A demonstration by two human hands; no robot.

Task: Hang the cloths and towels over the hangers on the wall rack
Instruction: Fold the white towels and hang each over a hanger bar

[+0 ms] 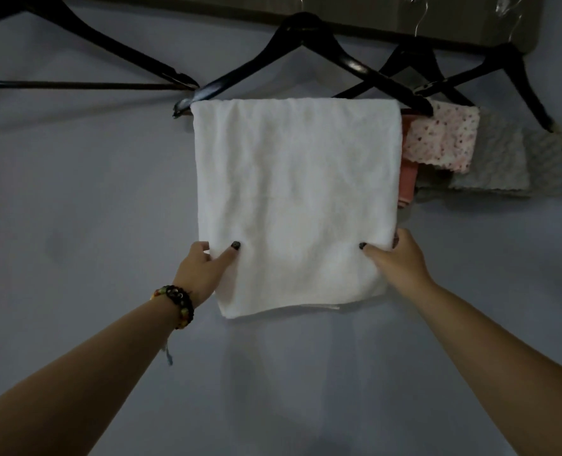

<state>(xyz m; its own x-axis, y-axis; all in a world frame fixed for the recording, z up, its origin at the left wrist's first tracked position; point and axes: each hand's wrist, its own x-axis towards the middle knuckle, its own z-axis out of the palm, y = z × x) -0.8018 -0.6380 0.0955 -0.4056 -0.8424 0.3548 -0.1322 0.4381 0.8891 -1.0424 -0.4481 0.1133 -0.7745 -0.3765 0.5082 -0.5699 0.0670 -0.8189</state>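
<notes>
Head view: both hands [204,268] [394,255] pinch white towel's [296,199] lower side edges.

I take this for a room in a home, dimly lit, with a plain painted wall [75,199] filling most of my view. A wall rack [404,18] runs along the top, and black coat hangers [306,37] hang from it side by side, the household kind with a crossbar. Small domestic linens hang over them: a white towel [296,199], a pink spotted cloth [444,139] and a grey textured cloth [500,159], which suggests a laundry or utility corner.
</notes>
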